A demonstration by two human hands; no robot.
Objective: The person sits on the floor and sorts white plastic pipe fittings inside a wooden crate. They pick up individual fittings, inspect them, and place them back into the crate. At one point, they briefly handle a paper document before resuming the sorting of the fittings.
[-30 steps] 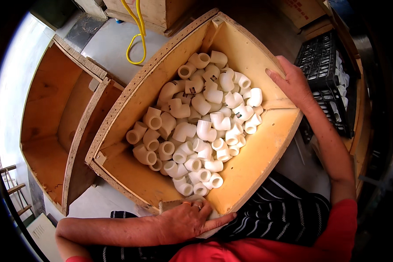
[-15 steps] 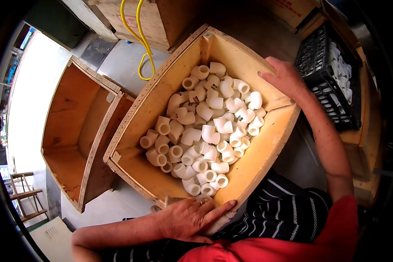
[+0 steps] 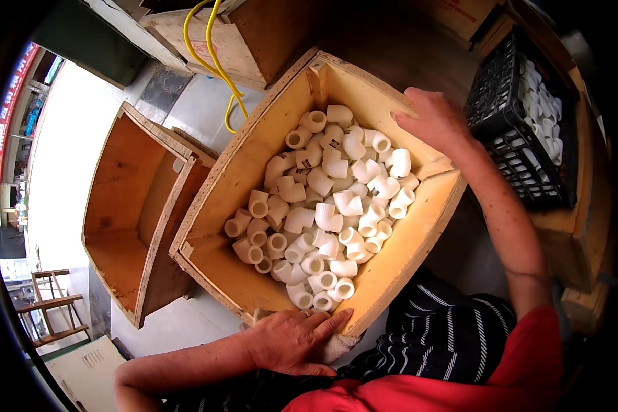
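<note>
A large wooden box [image 3: 405, 278] sits tilted in front of me, with several white plastic elbow pipe fittings [image 3: 328, 216] heaped inside. My right hand [image 3: 434, 122] is closed over its far right rim, thumb on the inner side. At the near rim, my left hand [image 3: 288, 340] grips the edge, fingers lying along the wood. A pale cloth [image 3: 338, 349] is pinched between that hand and the box. The underside of the box and the fingertips on its outer side are hidden.
Left of the box stands a second wooden box [image 3: 144, 206] with nothing in it. A black plastic crate [image 3: 522, 147] of white fittings rests on wooden boxes at right. Yellow hose [image 3: 213, 51] hangs at the back; a wooden stool frame [image 3: 51, 302] stands far left.
The view has shifted slightly. In the picture the held box's far end sits a little lower and further left, and both hands have gone with it, keeping their grip.
</note>
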